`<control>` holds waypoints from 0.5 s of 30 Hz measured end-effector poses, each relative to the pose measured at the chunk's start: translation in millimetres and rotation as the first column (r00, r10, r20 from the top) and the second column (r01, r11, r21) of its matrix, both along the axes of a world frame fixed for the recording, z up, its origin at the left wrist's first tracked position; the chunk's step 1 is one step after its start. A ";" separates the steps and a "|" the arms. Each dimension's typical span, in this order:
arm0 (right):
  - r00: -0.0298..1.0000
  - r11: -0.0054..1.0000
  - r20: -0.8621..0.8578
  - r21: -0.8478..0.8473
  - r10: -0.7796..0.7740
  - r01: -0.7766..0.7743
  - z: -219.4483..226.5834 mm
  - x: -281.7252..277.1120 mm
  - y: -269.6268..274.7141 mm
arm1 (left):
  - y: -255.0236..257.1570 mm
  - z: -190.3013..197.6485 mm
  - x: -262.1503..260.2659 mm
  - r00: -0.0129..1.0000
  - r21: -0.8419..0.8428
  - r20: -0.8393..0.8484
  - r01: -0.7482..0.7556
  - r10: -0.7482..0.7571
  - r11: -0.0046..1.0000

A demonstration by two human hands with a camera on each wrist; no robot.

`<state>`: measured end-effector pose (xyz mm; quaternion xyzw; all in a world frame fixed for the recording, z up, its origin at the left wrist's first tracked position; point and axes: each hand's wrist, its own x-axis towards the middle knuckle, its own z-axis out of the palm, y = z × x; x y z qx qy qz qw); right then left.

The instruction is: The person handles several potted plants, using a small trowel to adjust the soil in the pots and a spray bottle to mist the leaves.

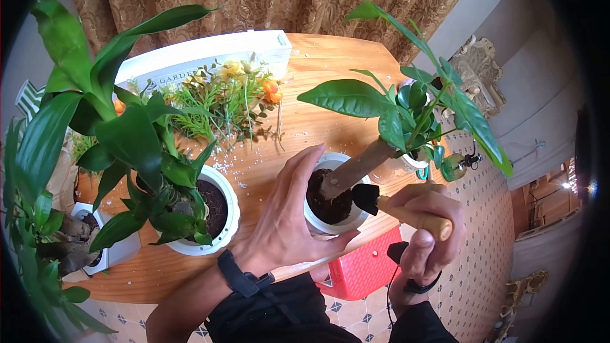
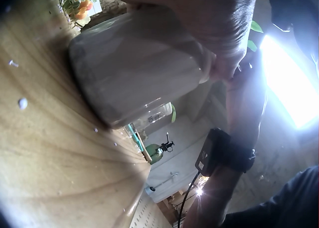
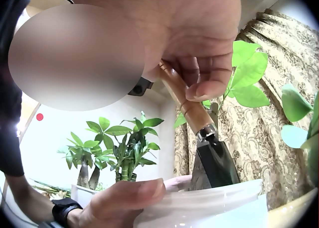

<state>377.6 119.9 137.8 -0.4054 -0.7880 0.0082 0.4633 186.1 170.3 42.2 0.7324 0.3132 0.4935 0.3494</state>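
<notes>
My left hand [image 1: 289, 216] holds a white flowerpot [image 1: 356, 221] at its side, the fingers reaching along the far side and the thumb along the near side. Dark soil [image 1: 323, 206] fills this pot, and a thick-stemmed plant [image 1: 359, 168] with glossy green leaves leans to the right out of it. In my right hand [image 1: 432, 216] is a small trowel [image 3: 187, 98], gripped by its wooden handle. Its black blade [image 3: 217, 163] points down inside the pot's rim, beside the stem. In the left wrist view the pot's smooth wall [image 2: 134, 63] stands on the wooden table.
Left of my hand stands another potted plant [image 1: 219, 228], with a further plant in a white angular pot [image 1: 121, 251] beyond. Artificial flowers [image 1: 222, 98] lie before a white planter box [image 1: 267, 44]. White granules dot the table [image 1: 330, 57]. A green spray bottle [image 1: 454, 168] and red stool [image 1: 372, 267] are at right.
</notes>
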 end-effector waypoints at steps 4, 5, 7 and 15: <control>0.995 0.999 -0.097 0.037 -0.008 0.012 -4.2 -0.9 -1.8 | -0.6 -0.6 0.3 1.000 -0.001 0.005 -0.002 0.002 1.000; 0.995 0.999 -0.097 0.036 -0.009 0.012 -4.0 -0.8 -1.8 | -0.8 -0.8 0.4 1.000 -0.001 0.005 -0.002 0.002 1.000; 0.996 0.999 -0.068 -0.020 -0.050 0.049 -3.0 -0.7 -0.9 | -1.0 -0.9 0.4 1.000 0.004 0.005 -0.009 0.009 1.000; 0.997 1.000 -0.078 0.017 -0.017 0.019 -2.5 -1.1 -1.0 | 0.0 -3.1 1.8 0.999 0.055 0.014 -0.029 0.029 0.998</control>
